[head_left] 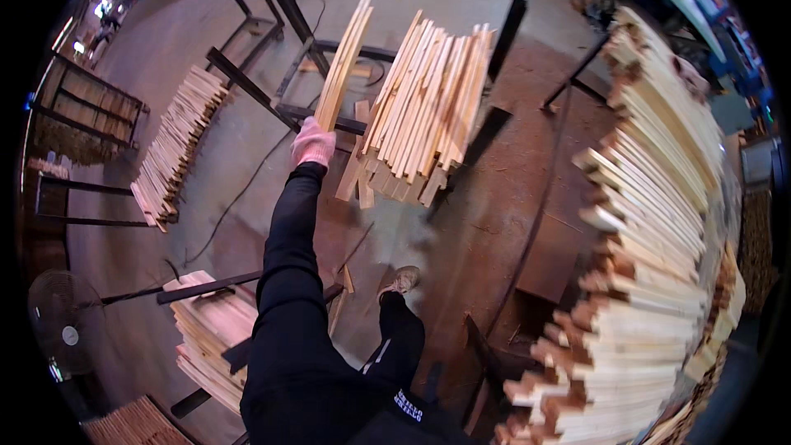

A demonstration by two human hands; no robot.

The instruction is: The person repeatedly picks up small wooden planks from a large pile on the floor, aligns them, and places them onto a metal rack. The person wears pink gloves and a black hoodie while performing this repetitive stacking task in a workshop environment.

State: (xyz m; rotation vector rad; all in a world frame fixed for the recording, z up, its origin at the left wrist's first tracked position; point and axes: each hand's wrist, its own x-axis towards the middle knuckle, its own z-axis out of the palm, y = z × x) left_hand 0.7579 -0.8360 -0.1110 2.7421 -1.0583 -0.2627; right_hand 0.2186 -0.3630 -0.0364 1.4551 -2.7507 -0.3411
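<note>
My left hand, in a pink work glove, reaches forward at the end of a black sleeve. It is closed around the near end of a small bundle of long wooden strips, which point away from me and slightly to the right. Just right of the bundle, a stack of similar pale strips rests in a black metal frame, their near ends uneven. Wider boards show beneath that stack. My right hand does not appear.
A long row of stacked strips fills the right side. Another rack of strips stands at left. Boards lie on a frame beside my left arm, near a floor fan. A dark cable crosses the floor.
</note>
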